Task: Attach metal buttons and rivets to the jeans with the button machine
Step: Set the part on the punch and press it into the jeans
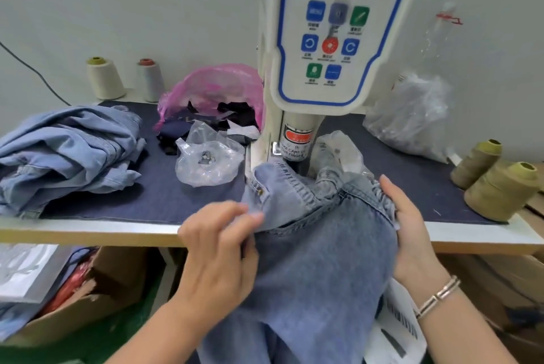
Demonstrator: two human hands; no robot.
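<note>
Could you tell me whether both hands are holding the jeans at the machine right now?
Yes, the left hand pinches the jeans waistband and the right hand grips its other side.

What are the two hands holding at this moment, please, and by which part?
Both hold the jeans at the waistband: the left hand pinches the button-side edge, the right hand grips the gathered waistband on the other side.
</note>
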